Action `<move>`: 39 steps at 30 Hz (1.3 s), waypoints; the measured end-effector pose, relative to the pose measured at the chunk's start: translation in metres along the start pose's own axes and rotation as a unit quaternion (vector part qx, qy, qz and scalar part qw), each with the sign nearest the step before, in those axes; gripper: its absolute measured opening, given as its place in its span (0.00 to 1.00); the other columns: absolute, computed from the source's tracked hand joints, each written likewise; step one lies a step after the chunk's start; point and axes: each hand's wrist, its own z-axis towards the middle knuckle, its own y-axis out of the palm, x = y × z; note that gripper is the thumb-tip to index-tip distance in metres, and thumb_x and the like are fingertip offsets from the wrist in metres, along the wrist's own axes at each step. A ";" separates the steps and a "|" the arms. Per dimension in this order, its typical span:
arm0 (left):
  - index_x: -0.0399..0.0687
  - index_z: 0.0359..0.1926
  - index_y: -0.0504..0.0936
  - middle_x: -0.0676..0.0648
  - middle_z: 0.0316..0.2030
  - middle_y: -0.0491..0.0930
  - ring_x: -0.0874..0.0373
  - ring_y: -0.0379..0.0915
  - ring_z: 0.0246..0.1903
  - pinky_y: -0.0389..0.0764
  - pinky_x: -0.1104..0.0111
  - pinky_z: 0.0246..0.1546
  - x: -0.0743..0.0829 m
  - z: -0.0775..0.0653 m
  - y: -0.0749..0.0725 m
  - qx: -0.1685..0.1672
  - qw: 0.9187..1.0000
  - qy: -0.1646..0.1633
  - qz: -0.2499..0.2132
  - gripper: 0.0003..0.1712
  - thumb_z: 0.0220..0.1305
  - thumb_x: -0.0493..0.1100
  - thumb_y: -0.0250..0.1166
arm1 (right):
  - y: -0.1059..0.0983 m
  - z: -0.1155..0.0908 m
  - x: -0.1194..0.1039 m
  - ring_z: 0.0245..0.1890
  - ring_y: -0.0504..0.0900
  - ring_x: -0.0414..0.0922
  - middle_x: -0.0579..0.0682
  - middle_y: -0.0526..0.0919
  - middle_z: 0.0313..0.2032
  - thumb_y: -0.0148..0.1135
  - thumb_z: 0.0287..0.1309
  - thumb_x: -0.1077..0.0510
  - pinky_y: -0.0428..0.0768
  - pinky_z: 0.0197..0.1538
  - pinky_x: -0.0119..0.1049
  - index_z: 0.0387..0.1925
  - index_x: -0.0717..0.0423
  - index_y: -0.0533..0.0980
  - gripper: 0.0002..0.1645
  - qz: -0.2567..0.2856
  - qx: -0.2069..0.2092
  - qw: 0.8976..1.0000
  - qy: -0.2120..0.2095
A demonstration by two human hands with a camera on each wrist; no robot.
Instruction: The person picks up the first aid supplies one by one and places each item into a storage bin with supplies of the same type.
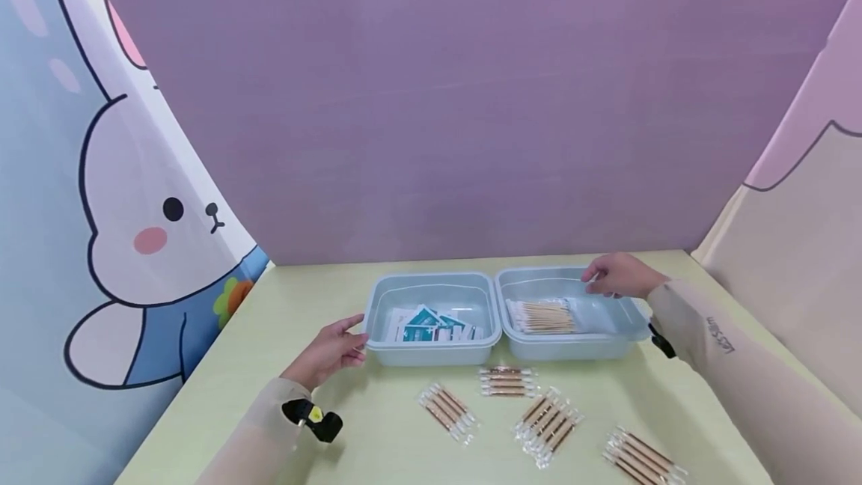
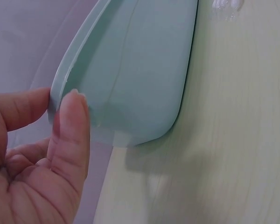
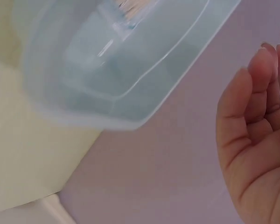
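Two light-blue plastic bins stand side by side. In the left bin (image 1: 431, 354) lie teal-and-white packets (image 1: 424, 324). The right bin (image 1: 569, 349) contains a clear bag of cotton swabs (image 1: 547, 317) with pale sticks. My left hand (image 1: 330, 354) pinches the left bin's outer rim corner between thumb and index finger, as the left wrist view shows at the bin rim (image 2: 60, 77). Above the back right of the right bin is my right hand (image 1: 626, 275), its fingers loosely bent and holding nothing. In the right wrist view the hand (image 3: 266, 154) is apart from the bin.
In front of the bins, several clear-wrapped groups of brown-stick swabs lie on the pale yellow table: a left group (image 1: 447, 412), a back group (image 1: 507, 381), a middle group (image 1: 548, 425) and a right group (image 1: 643, 459). A purple wall (image 1: 431, 111) rises behind.
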 end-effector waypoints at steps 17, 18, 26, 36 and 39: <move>0.22 0.65 0.58 0.46 0.30 0.73 0.61 0.74 0.27 0.81 0.72 0.32 -0.019 -0.012 -0.010 -0.052 0.999 0.012 0.005 0.30 0.70 0.38 0.54 | -0.013 -0.047 0.038 0.25 0.72 0.41 0.48 0.75 0.25 0.61 0.58 0.64 0.76 0.29 0.34 0.43 0.76 0.74 0.17 0.023 0.025 0.999 0.007; 0.21 0.65 0.58 0.46 0.30 0.73 0.60 0.75 0.27 0.81 0.72 0.33 -0.021 -0.012 -0.011 -0.064 0.998 0.009 0.008 0.30 0.71 0.38 0.54 | -0.012 -0.049 0.039 0.24 0.72 0.40 0.47 0.75 0.25 0.61 0.58 0.63 0.75 0.28 0.34 0.43 0.76 0.74 0.17 0.024 0.025 0.999 0.004; 0.22 0.64 0.62 0.45 0.37 0.80 0.58 0.78 0.31 0.82 0.67 0.38 -0.029 -0.015 -0.018 -0.159 0.986 -0.010 0.054 0.30 0.69 0.40 0.56 | -0.008 -0.061 0.052 0.24 0.73 0.40 0.46 0.75 0.26 0.60 0.59 0.61 0.73 0.27 0.32 0.46 0.75 0.73 0.20 0.067 0.030 0.997 0.034; 0.27 0.61 0.68 0.46 0.36 0.81 0.56 0.77 0.29 0.80 0.63 0.32 -0.020 -0.024 0.005 -0.183 0.965 0.040 0.185 0.29 0.66 0.42 0.59 | 0.012 -0.070 0.072 0.24 0.73 0.40 0.45 0.80 0.28 0.58 0.64 0.60 0.73 0.28 0.32 0.52 0.77 0.68 0.24 0.156 0.029 0.986 0.055; 0.26 0.62 0.67 0.45 0.35 0.80 0.55 0.76 0.30 0.80 0.61 0.32 -0.014 -0.027 0.015 -0.188 0.960 0.059 0.201 0.29 0.66 0.41 0.60 | 0.017 -0.071 0.073 0.24 0.74 0.41 0.45 0.81 0.28 0.58 0.64 0.58 0.73 0.28 0.32 0.53 0.76 0.68 0.25 0.165 0.033 0.983 0.068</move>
